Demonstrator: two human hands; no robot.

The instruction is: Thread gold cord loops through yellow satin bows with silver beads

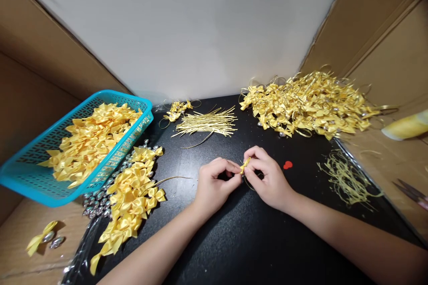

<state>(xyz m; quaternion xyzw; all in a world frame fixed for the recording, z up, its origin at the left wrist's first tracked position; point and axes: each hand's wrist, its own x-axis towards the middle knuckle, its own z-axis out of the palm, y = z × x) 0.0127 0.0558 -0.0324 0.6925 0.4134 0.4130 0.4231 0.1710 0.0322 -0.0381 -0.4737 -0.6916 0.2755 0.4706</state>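
Between the fingertips of both hands is a small yellow ribbon bow point(245, 165), held above the black tabletop. My left hand point(218, 181) pinches its left side with thumb and index finger. From the right, my right hand point(266, 177) pinches the same bow, and a thin gold cord loops below its fingers. Just beyond the hands lies a bundle of cut gold cords point(205, 123). To the left is a heap of yellow bows point(132, 202), with one loose cord end reaching toward my left hand. The bow's underside is hidden by the fingers.
A turquoise basket point(36, 151) of bows stands at left beside silver bells or beads point(98, 200). Finished-looking bows with cord loops point(307, 104) are piled at back right. Cord scraps point(349, 180), a red piece point(288, 165) and scissors point(411, 192) lie at right. Cardboard walls flank the table.
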